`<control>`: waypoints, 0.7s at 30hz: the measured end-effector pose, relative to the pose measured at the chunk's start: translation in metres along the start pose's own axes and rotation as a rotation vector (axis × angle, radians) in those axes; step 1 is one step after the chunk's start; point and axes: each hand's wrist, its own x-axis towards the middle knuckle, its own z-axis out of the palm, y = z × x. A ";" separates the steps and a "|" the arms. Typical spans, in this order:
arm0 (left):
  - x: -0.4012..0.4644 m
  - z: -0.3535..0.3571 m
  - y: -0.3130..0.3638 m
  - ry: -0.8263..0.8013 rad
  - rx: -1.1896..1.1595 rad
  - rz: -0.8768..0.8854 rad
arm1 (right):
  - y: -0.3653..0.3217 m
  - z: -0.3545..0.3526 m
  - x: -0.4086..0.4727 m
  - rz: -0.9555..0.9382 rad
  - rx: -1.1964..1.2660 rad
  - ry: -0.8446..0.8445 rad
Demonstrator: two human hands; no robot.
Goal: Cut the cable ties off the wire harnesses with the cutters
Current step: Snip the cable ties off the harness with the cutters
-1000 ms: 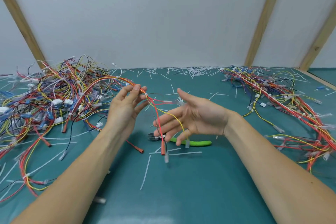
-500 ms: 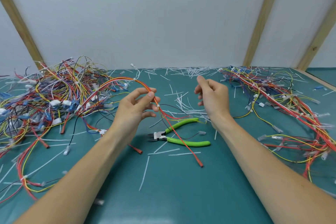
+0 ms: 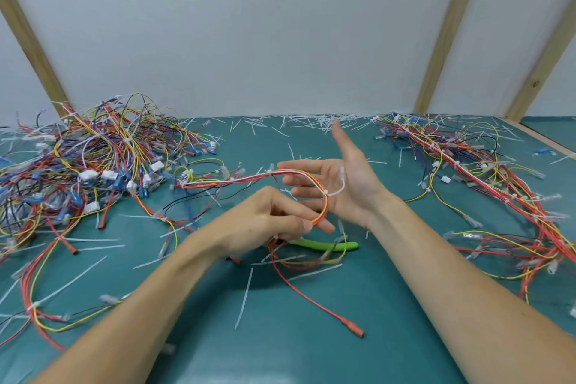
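two hands (image 3: 265,221) (image 3: 346,178) working one harness (image 3: 249,178) above the cutters (image 3: 324,246)
left hand pinches the harness loop; right hand is spread, palm open, wires crossing its fingers. one green cutters lies on the mat (image 3: 311,337) just beneath. two harness piles: far left (image 3: 87,159), far right (image 3: 467,165)

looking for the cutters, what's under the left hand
One green cutter handle pokes out on the mat below the left hand, which holds a wire harness. The hand covers the cutters' head and other handle.
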 end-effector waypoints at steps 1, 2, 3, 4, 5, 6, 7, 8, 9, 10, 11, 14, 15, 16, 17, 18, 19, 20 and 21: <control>0.000 0.000 0.000 -0.057 -0.002 0.002 | 0.000 0.001 -0.001 0.021 -0.025 -0.015; 0.000 0.000 0.000 -0.103 0.009 0.000 | 0.001 0.003 -0.002 0.034 -0.082 -0.017; 0.000 0.000 -0.002 -0.130 0.026 -0.013 | 0.003 0.004 -0.001 0.031 -0.149 -0.012; 0.000 0.000 -0.004 -0.127 0.038 -0.037 | 0.005 0.006 0.000 0.009 -0.200 -0.003; 0.000 0.000 -0.007 -0.089 0.028 -0.072 | 0.006 0.008 0.002 -0.027 -0.216 0.014; 0.001 -0.002 -0.009 -0.016 -0.009 -0.110 | 0.006 0.009 0.003 -0.075 -0.193 0.038; 0.002 -0.006 -0.012 0.085 -0.069 -0.145 | 0.006 0.009 0.004 -0.128 -0.137 0.063; 0.004 -0.011 -0.014 0.198 -0.142 -0.178 | 0.004 0.008 0.005 -0.180 -0.067 0.082; 0.007 -0.018 -0.016 0.309 -0.231 -0.210 | 0.002 0.006 0.005 -0.225 0.005 0.091; 0.008 -0.024 -0.018 0.407 -0.340 -0.234 | 0.000 0.003 0.004 -0.258 0.072 0.091; 0.009 -0.031 -0.020 0.491 -0.467 -0.239 | -0.002 0.002 0.002 -0.277 0.136 0.078; 0.004 -0.045 -0.023 0.652 -0.852 -0.132 | -0.006 -0.002 -0.003 -0.276 0.255 0.054; 0.002 -0.047 -0.023 0.678 -0.944 -0.074 | -0.006 -0.004 -0.004 -0.274 0.234 0.077; 0.002 -0.048 -0.022 0.705 -0.981 -0.026 | -0.006 -0.005 -0.005 -0.274 0.157 0.107; 0.002 -0.049 -0.022 0.740 -0.948 -0.003 | -0.005 -0.006 -0.005 -0.266 0.036 0.126; 0.004 -0.048 -0.021 0.780 -0.855 -0.005 | -0.004 -0.005 -0.005 -0.247 -0.093 0.132; 0.006 -0.047 -0.021 0.818 -0.736 -0.017 | -0.001 -0.004 -0.004 -0.231 -0.201 0.140; 0.008 -0.046 -0.023 0.844 -0.625 -0.027 | 0.001 -0.002 -0.003 -0.231 -0.297 0.162; 0.009 -0.043 -0.024 0.852 -0.538 -0.033 | 0.003 -0.001 -0.002 -0.260 -0.398 0.208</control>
